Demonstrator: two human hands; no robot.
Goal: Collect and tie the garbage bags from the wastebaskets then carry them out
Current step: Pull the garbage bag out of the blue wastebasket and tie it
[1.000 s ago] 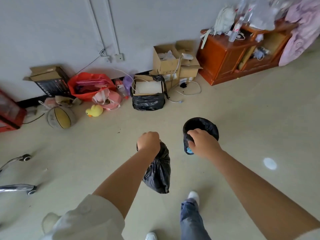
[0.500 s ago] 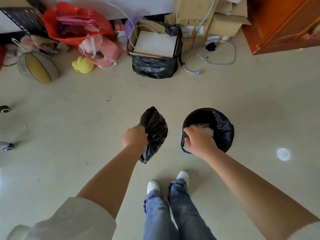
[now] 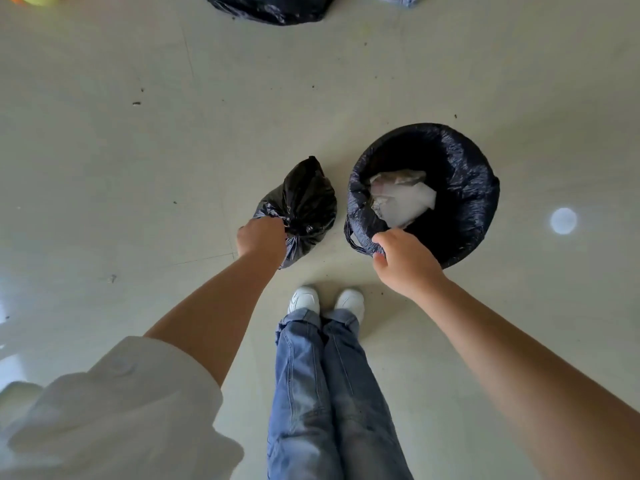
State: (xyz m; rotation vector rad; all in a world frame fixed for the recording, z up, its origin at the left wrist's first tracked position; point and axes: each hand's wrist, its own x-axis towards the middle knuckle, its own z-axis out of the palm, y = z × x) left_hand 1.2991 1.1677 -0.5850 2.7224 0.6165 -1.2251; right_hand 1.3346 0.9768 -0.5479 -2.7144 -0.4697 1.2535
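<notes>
Two fists: left hand (image 3: 261,237) fingers clutching tied bag (image 3: 304,206), right hand (image 3: 405,261) fingers pinching wastebasket liner (image 3: 464,188), shoes (image 3: 325,301) below.

Two hands are seen: the left hand (image 3: 261,237) and the right hand (image 3: 407,259). Three black garbage bags are counted: one tied bag (image 3: 304,206), one liner in the single wastebasket (image 3: 464,188), and one bag (image 3: 273,8) at the top edge. Two white shoes (image 3: 304,299) are visible.
</notes>
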